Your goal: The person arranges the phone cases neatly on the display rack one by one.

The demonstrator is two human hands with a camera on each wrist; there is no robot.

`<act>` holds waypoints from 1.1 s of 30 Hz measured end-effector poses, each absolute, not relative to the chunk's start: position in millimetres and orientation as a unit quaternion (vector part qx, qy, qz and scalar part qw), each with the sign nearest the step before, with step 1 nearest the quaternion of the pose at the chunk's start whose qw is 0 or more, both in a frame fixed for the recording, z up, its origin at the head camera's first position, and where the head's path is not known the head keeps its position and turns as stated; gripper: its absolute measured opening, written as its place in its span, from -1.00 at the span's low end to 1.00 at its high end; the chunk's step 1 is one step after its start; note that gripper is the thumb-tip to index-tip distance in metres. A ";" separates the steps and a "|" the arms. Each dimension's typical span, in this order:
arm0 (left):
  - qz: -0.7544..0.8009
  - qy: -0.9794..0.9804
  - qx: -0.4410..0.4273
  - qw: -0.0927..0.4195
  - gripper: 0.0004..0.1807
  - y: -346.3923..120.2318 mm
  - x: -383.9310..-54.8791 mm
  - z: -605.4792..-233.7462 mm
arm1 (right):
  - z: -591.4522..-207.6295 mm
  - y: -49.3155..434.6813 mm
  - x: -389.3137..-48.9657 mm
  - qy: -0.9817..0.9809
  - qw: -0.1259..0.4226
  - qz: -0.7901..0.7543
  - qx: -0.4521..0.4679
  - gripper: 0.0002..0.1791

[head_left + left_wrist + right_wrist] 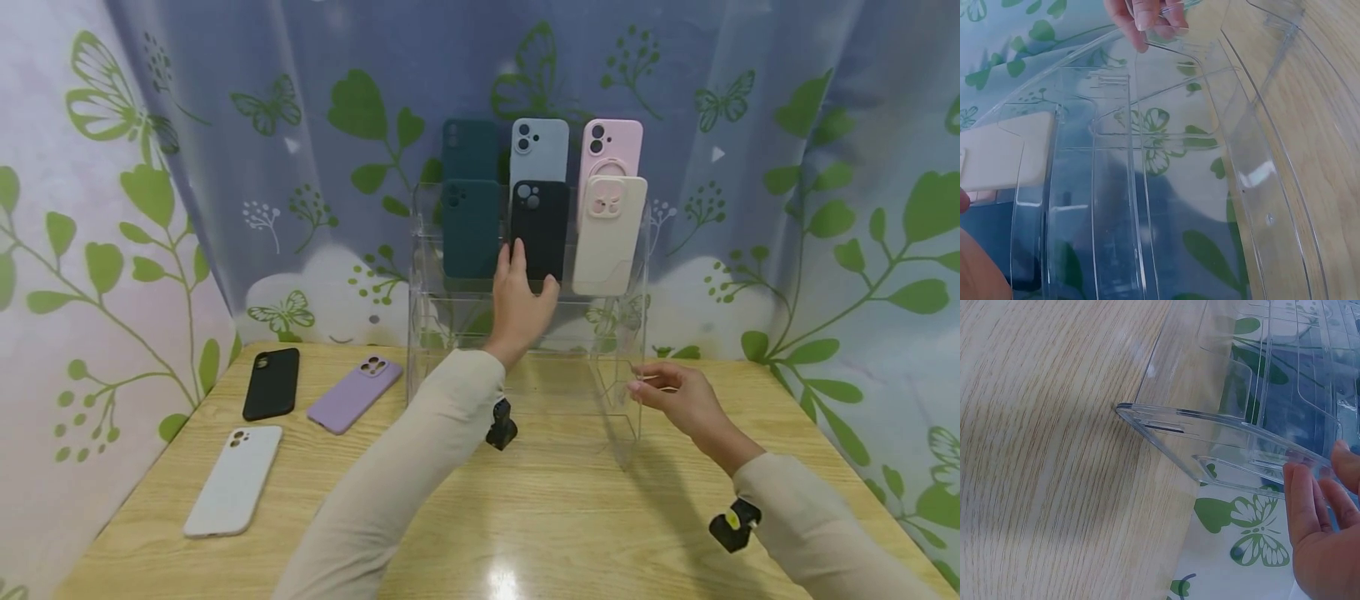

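In the head view my left hand [522, 308] is at the lower part of a black phone case [542, 225]. Its fingers reach up along the case's left edge, and the thumb lies by the lower right corner. That case stands in the front row of a clear tiered display stand [528, 364]. At the stand's right side, my right hand [678, 400] pinches the edge of the clear side panel between thumb and fingers. The right wrist view shows those fingertips [1298, 472] at the panel's edge.
Beside the black case stand a dark green case [471, 229] and a cream case [611, 242]. Behind are another green case [470, 148], a pale blue case [551, 150] and a pink case [624, 143]. Black [272, 383], purple [352, 396] and white [234, 483] cases lie on the wooden table.
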State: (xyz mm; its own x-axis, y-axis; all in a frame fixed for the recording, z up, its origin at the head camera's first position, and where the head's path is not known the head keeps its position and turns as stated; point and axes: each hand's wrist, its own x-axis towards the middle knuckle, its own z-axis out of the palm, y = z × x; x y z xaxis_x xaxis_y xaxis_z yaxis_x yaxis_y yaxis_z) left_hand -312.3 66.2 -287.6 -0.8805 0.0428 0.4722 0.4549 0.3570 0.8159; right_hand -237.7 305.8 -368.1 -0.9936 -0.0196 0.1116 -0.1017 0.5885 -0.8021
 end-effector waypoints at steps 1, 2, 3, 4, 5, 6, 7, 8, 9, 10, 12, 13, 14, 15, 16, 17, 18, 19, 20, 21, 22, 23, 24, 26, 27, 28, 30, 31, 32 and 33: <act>-0.545 -0.803 -0.155 0.188 -0.25 66.2 -312.3 -287.8 | -368.0 305.8 -237.8 -0.890 0.046 0.453 0.035 -0.42; -0.544 -0.803 -0.156 0.188 -0.25 66.0 -312.5 -288.1 | -368.1 306.0 -237.9 -0.890 0.046 0.452 0.035 -0.42; -0.544 -0.802 -0.158 0.188 -0.25 65.7 -312.7 -288.5 | -368.2 306.2 -238.0 -0.890 0.046 0.452 0.035 -0.42; -0.545 -0.801 -0.160 0.189 -0.25 65.2 -312.6 -288.9 | -368.3 306.3 -238.0 -0.890 0.046 0.452 0.036 -0.42; -0.547 -0.799 -0.162 0.190 -0.25 64.4 -312.6 -289.2 | -368.3 306.3 -238.1 -0.890 0.047 0.452 0.036 -0.42; -0.548 -0.797 -0.164 0.193 -0.25 63.4 -312.5 -289.5 | -368.5 306.4 -238.3 -0.890 0.047 0.453 0.037 -0.42; -0.550 -0.795 -0.168 0.196 -0.25 62.1 -312.3 -289.5 | -368.8 306.4 -238.4 -0.889 0.048 0.453 0.038 -0.42; -0.552 -0.791 -0.174 0.199 -0.25 60.4 -311.7 -289.3 | -369.1 306.5 -238.5 -0.889 0.048 0.453 0.038 -0.42; -0.552 -0.788 -0.179 0.204 -0.25 58.1 -310.9 -288.8 | -369.3 306.4 -238.5 -0.889 0.047 0.455 0.038 -0.43; -0.553 -0.786 -0.186 0.205 -0.25 55.2 -309.7 -288.3 | -369.5 306.3 -238.5 -0.888 0.047 0.455 0.038 -0.43; -0.550 -0.783 -0.205 0.206 -0.25 47.7 -306.2 -286.7 | -369.4 305.9 -238.4 -0.888 0.045 0.457 0.038 -0.42; -0.548 -0.782 -0.215 0.205 -0.24 43.1 -304.2 -285.8 | -369.3 305.7 -238.2 -0.888 0.044 0.457 0.037 -0.43; -0.546 -0.781 -0.224 0.203 -0.24 38.0 -302.2 -285.0 | -369.0 305.6 -238.0 -0.888 0.044 0.456 0.036 -0.42; -0.544 -0.781 -0.230 0.204 -0.23 32.4 -300.0 -284.3 | -368.6 305.4 -237.8 -0.889 0.043 0.455 0.035 -0.42; -0.542 -0.780 -0.237 0.203 -0.23 26.5 -297.5 -283.7 | -368.3 305.3 -237.7 -0.890 0.043 0.454 0.035 -0.41; -0.541 -0.779 -0.240 0.207 -0.22 20.4 -295.2 -283.1 | -367.9 305.3 -237.6 -0.890 0.043 0.452 0.034 -0.40; -0.540 -0.779 -0.242 0.208 -0.21 14.0 -292.9 -283.1 | -367.5 305.4 -237.3 -0.891 0.043 0.451 0.032 -0.40; -0.543 -0.776 -0.244 0.208 -0.21 6.9 -290.8 -283.6 | -367.1 305.3 -237.4 -0.892 0.043 0.449 0.031 -0.40; -0.545 -0.775 -0.243 0.208 -0.20 -0.4 -288.1 -284.4 | -366.6 305.2 -237.4 -0.893 0.043 0.448 0.030 -0.39; -0.545 -0.776 -0.240 0.208 -0.19 -8.1 -285.1 -285.8 | -366.2 305.0 -237.5 -0.893 0.043 0.448 0.030 -0.38; -0.546 -0.777 -0.238 0.203 -0.18 -16.3 -281.6 -287.6 | -366.0 305.0 -237.5 -0.892 0.042 0.448 0.029 -0.38; -0.547 -0.778 -0.235 0.199 -0.17 -24.7 -278.9 -290.4 | -365.9 305.1 -237.3 -0.892 0.041 0.449 0.028 -0.37; -0.548 -0.780 -0.232 0.195 -0.16 -33.3 -276.1 -293.6 | -366.0 305.1 -237.3 -0.892 0.040 0.449 0.028 -0.36; -0.546 -0.785 -0.222 0.191 -0.15 -51.7 -271.1 -301.1 | -366.3 305.4 -237.2 -0.892 0.040 0.450 0.028 -0.36; -0.546 -0.787 -0.216 0.191 -0.14 -61.5 -269.1 -305.4 | -366.5 305.5 -237.1 -0.892 0.041 0.449 0.029 -0.36; -0.545 -0.789 -0.209 0.192 -0.14 -71.8 -267.2 -310.1 | -366.9 305.7 -237.2 -0.893 0.041 0.448 0.029 -0.36; -0.541 -0.796 -0.191 0.191 -0.15 -93.1 -263.7 -320.5 | -367.3 305.6 -237.3 -0.892 0.041 0.448 0.031 -0.37; -0.538 -0.801 -0.180 0.189 -0.15 -104.4 -262.0 -326.4 | -367.3 305.4 -237.1 -0.893 0.040 0.448 0.031 -0.37; -0.533 -0.808 -0.168 0.186 -0.16 -115.9 -260.3 -332.7 | -367.5 305.2 -237.3 -0.892 0.040 0.449 0.031 -0.37; -0.524 -0.818 -0.152 0.184 -0.17 -127.3 -258.7 -339.1 | -367.4 304.7 -237.3 -0.892 0.039 0.449 0.032 -0.37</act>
State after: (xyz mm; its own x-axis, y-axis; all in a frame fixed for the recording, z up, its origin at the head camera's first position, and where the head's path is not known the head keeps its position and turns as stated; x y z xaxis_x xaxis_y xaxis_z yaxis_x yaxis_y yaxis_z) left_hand -258.7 -127.3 -339.1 -0.8860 0.0568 0.4602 0.4419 0.4044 0.8007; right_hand -237.3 304.7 -367.4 -0.9949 -0.0231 0.0981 -0.0926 0.5939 -0.7992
